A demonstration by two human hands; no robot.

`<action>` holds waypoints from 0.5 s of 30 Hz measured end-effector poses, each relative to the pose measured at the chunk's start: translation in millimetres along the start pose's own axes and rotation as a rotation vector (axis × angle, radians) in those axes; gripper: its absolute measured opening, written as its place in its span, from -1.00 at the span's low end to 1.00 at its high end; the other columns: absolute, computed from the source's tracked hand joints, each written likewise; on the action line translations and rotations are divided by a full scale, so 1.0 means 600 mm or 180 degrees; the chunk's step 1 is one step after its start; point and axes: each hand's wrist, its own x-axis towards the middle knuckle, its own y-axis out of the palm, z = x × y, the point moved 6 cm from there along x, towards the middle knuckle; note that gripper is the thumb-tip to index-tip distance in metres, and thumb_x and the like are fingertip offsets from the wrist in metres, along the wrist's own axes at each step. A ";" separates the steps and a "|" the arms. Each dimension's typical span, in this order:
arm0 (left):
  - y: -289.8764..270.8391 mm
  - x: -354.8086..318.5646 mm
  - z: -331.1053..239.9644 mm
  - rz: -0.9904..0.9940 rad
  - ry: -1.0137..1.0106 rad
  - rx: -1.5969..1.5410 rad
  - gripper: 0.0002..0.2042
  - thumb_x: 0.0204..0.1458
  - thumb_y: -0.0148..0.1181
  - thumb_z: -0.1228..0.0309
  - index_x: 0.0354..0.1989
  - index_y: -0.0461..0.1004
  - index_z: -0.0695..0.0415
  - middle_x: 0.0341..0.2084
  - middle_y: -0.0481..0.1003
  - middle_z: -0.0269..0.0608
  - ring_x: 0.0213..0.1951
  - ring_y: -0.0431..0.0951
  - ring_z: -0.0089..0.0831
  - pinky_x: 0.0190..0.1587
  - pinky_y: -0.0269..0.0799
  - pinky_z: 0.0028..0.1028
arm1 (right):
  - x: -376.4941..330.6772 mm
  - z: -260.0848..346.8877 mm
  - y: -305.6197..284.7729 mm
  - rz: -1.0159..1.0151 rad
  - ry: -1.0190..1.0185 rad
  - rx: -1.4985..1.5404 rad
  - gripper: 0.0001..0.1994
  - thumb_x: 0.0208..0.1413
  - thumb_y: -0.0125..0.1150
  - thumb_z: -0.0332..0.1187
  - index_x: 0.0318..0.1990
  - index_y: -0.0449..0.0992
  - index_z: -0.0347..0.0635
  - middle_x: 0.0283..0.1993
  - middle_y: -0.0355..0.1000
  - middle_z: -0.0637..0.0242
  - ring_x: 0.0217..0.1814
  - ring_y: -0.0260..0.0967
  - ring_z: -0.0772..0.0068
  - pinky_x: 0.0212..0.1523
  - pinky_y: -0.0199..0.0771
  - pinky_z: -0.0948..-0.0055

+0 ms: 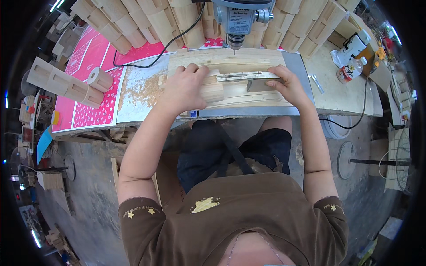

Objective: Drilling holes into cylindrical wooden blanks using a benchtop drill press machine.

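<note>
Pale bare-wood block, matt, smooth-sanded, under the left hand. Beside the block, a thin grey metal strip, dull sheen, at the right hand. Left of the block: fine rough sawdust on a white sheet. Behind the block: grey metal drill press head, semi-gloss.

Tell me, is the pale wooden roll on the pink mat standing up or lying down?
Lying down. The pale wooden roll rests on its side on the pink patterned mat, its round end showing.
</note>
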 end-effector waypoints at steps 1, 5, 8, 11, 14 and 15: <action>0.006 -0.001 0.003 -0.0003 -0.0012 0.0010 -0.23 -0.55 0.36 0.33 0.06 0.30 0.06 -0.06 0.38 -0.08 -0.02 0.38 -0.06 -0.03 0.41 -0.23 | 0.000 0.000 -0.003 -0.0026 0.0061 -0.0068 -0.72 -0.05 0.27 -0.47 -0.13 0.46 -0.20 -0.25 0.37 0.27 -0.19 0.34 0.28 -0.15 0.34 0.44; 0.017 -0.012 0.003 -0.1190 0.0364 -0.1526 -0.14 -0.49 0.48 0.44 0.16 0.20 0.02 0.12 0.18 -0.13 0.14 0.26 -0.17 0.07 0.36 -0.21 | 0.007 0.001 -0.002 -0.0041 0.0057 -0.0231 -0.72 -0.05 0.28 -0.46 -0.13 0.46 -0.18 -0.24 0.38 0.29 -0.18 0.36 0.27 -0.15 0.34 0.42; 0.083 -0.006 0.007 -0.1545 0.0306 -0.3140 -0.03 -0.46 0.52 0.48 0.23 0.05 0.05 0.20 0.06 -0.14 0.19 0.21 -0.22 0.14 0.31 -0.20 | 0.012 0.001 0.000 -0.0045 -0.0013 -0.0290 -0.72 -0.05 0.27 -0.47 -0.13 0.46 -0.18 -0.24 0.38 0.28 -0.18 0.36 0.24 -0.16 0.34 0.42; 0.144 0.001 0.004 -0.1748 0.0224 -0.4224 0.07 -0.42 0.53 0.50 0.28 -0.16 0.10 0.22 0.06 -0.11 0.19 0.20 -0.21 0.21 0.24 -0.24 | 0.013 0.005 0.000 -0.0079 -0.0101 -0.0334 -0.70 -0.07 0.28 -0.48 -0.13 0.46 -0.18 -0.25 0.38 0.27 -0.18 0.36 0.21 -0.17 0.35 0.41; 0.162 -0.004 0.005 -0.2089 0.0246 -0.4185 -0.04 -0.43 0.51 0.51 0.23 0.02 0.15 0.14 0.19 -0.11 0.14 0.27 -0.21 0.17 0.29 -0.28 | 0.015 0.009 0.002 -0.0170 -0.0080 -0.0362 -0.69 -0.10 0.29 -0.49 -0.13 0.46 -0.19 -0.27 0.38 0.24 -0.19 0.36 0.19 -0.17 0.35 0.39; 0.154 -0.011 0.005 -0.2334 0.0134 -0.3344 -0.13 -0.44 0.50 0.50 0.16 0.14 0.19 0.09 0.26 -0.09 0.10 0.31 -0.20 0.13 0.31 -0.28 | 0.016 0.008 0.004 -0.0146 -0.0100 -0.0363 -0.69 -0.10 0.29 -0.49 -0.13 0.46 -0.19 -0.27 0.38 0.24 -0.19 0.36 0.19 -0.17 0.35 0.39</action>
